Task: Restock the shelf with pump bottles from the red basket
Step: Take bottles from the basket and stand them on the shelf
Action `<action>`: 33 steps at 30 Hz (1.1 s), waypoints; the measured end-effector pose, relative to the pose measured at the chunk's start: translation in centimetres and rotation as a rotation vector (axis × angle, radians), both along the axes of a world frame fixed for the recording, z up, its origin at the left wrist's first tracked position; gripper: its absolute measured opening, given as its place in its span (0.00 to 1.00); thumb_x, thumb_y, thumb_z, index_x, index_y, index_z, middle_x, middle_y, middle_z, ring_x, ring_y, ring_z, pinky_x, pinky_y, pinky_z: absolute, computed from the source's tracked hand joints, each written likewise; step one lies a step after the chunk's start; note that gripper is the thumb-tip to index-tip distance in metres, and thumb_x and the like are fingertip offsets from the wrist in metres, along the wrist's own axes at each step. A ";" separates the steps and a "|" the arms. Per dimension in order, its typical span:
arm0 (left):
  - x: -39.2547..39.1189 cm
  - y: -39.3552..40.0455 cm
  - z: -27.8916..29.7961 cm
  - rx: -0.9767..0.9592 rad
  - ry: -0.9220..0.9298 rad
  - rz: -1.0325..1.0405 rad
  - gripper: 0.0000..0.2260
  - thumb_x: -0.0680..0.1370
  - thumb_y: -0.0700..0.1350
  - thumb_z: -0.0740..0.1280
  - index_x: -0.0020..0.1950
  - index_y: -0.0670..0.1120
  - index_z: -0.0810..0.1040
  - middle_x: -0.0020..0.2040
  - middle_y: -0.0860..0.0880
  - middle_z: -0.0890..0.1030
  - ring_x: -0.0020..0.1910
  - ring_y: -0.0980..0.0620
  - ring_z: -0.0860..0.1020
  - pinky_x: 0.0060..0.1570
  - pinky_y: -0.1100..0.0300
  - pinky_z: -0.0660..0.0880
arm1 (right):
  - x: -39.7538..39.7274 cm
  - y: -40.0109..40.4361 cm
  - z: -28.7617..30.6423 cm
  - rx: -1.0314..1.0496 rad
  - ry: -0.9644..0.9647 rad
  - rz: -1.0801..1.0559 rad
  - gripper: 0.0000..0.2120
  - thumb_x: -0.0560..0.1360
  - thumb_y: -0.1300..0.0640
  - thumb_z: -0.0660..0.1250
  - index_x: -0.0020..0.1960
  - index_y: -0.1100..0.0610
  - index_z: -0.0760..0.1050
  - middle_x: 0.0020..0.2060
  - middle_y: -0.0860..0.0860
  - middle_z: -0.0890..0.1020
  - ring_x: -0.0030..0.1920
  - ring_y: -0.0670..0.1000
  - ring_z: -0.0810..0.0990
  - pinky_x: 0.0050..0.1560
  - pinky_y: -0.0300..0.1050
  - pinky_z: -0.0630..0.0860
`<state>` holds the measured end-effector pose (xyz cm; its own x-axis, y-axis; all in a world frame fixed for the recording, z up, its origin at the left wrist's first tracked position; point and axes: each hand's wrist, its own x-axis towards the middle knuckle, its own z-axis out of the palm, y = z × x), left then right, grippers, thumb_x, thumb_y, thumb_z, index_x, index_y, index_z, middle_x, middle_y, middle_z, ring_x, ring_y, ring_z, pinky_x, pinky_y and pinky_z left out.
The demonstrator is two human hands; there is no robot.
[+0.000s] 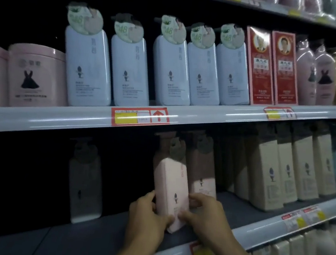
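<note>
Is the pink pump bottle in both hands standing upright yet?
Not quite: the pink rectangular pump bottle tilts, top leaning left, gripped low by left hand and right hand.

A pump bottle is held upright on the lower shelf, near its front edge, between the left grip on its left side and the right grip on its right. Just behind the right grip, a second bottle is set, touching the held one. Well to the left of the left grip, a lone bottle is placed further back. To the right of the right grip, a row of boxes is lined up. Above both grips, on the upper shelf, a row of bottles is found, with tubs at its left and two cartons at its right.
</note>
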<state>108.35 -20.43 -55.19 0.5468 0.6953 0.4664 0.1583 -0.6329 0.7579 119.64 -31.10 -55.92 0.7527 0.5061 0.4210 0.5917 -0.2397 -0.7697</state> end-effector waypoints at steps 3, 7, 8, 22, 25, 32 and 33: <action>1.6 0.2 0.1 -0.033 -0.040 0.008 0.26 0.67 0.35 0.79 0.64 0.48 0.83 0.41 0.56 0.82 0.36 0.69 0.76 0.31 0.79 0.71 | 0.1 1.1 -0.6 -0.034 -0.030 -0.092 0.19 0.69 0.55 0.78 0.59 0.57 0.81 0.49 0.49 0.84 0.52 0.50 0.82 0.52 0.42 0.79; 3.4 1.2 -0.5 -0.044 -0.051 0.045 0.19 0.70 0.35 0.76 0.60 0.47 0.85 0.42 0.57 0.84 0.38 0.65 0.79 0.32 0.79 0.71 | 0.9 1.8 -0.7 -0.032 0.001 -0.095 0.24 0.70 0.57 0.79 0.62 0.55 0.75 0.52 0.49 0.81 0.50 0.47 0.79 0.37 0.29 0.70; 3.7 1.4 -0.7 -0.040 -0.061 0.047 0.18 0.70 0.34 0.76 0.58 0.48 0.86 0.39 0.59 0.83 0.36 0.66 0.78 0.32 0.77 0.72 | 1.0 2.1 -0.7 -0.043 -0.009 -0.113 0.22 0.72 0.57 0.78 0.61 0.54 0.74 0.54 0.49 0.82 0.50 0.47 0.79 0.38 0.30 0.70; 5.8 2.8 0.0 -0.144 0.005 0.213 0.12 0.70 0.35 0.73 0.33 0.50 0.76 0.40 0.48 0.85 0.42 0.49 0.85 0.39 0.58 0.81 | 1.2 4.0 -0.2 -0.101 -0.075 -0.209 0.16 0.75 0.49 0.73 0.59 0.50 0.72 0.57 0.49 0.83 0.58 0.53 0.81 0.56 0.49 0.78; 5.0 2.1 0.2 -0.144 0.025 0.180 0.12 0.69 0.38 0.76 0.49 0.50 0.81 0.50 0.48 0.85 0.48 0.48 0.84 0.46 0.58 0.82 | 0.5 3.3 -0.4 -0.014 -0.065 -0.237 0.15 0.78 0.45 0.70 0.60 0.49 0.72 0.58 0.48 0.82 0.58 0.52 0.82 0.54 0.48 0.76; -0.4 -0.3 1.9 -0.104 -0.180 0.043 0.22 0.73 0.43 0.76 0.66 0.50 0.77 0.53 0.54 0.80 0.45 0.60 0.79 0.37 0.73 0.70 | -4.5 0.4 -0.2 0.262 -0.072 -0.188 0.16 0.80 0.46 0.68 0.65 0.49 0.77 0.58 0.46 0.83 0.48 0.46 0.81 0.49 0.43 0.73; -1.6 -0.9 2.3 -0.113 -0.198 0.026 0.21 0.73 0.44 0.76 0.65 0.51 0.78 0.53 0.54 0.80 0.45 0.60 0.80 0.36 0.73 0.70 | -5.5 0.1 0.1 0.283 -0.059 -0.157 0.16 0.80 0.45 0.68 0.65 0.49 0.77 0.57 0.46 0.83 0.48 0.45 0.80 0.50 0.42 0.73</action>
<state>106.77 -21.36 -52.84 0.4332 0.7619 0.4816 0.0145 -0.5402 0.8414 114.10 -31.01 -55.83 0.7827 0.2425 0.5733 0.6098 -0.1135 -0.7844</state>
